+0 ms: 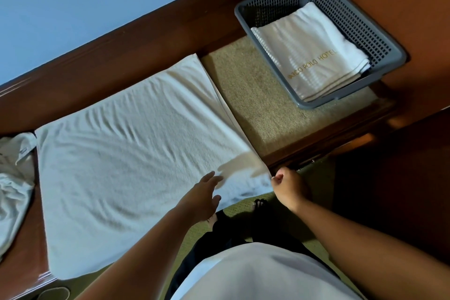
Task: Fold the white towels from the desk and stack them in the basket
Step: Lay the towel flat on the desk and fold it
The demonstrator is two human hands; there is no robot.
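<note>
A flat blue wall (73, 7) backs a dark, polished wooden counter (255, 105) whose top is inlaid with a speckled beige, gritty-looking panel. A large spread towel (126, 158) of white terry lies across it, roughly rectangular, softly rippled, doubled at its right edge, with its near side hanging past the counter's front over the green carpet (236, 207). The left hand (204, 198) reaches over that near edge with its fingers straight and apart; whether it touches the cloth cannot be told, though it throws a shadow on the pile. The right hand (288, 185) sits just beside the towel's near right corner, fingers curled in and pinching the edge. Well apart, at the far right of the counter, a grey plastic lattice basket (353, 17) holds a neatly squared folded towel (309, 51) with gold lettering. At the far left, crumpled towels (14, 178) lie heaped, touching the spread towel's left edge.
</note>
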